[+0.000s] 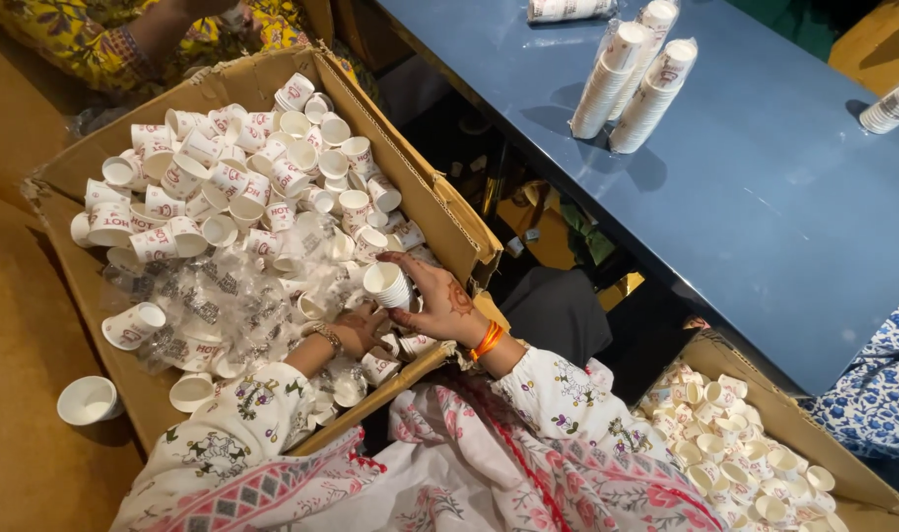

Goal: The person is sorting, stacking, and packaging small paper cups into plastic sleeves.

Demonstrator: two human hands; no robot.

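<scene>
A large cardboard box (425, 187) in front of me is full of small white paper cups (242, 177) with red print, some under clear plastic wrap (223, 296). My right hand (439, 305) holds one white paper cup (387, 284) over the box's near right corner. My left hand (356, 333) reaches down among the cups and plastic beside it, fingers curled; what it grips is hidden.
A blue table (765, 187) on the right carries bagged stacks of cups (632, 84). A second cardboard box of cups (735, 443) sits at lower right. One loose cup (87, 400) lies on the brown floor. Another person in yellow floral cloth (104, 39) sits beyond the box.
</scene>
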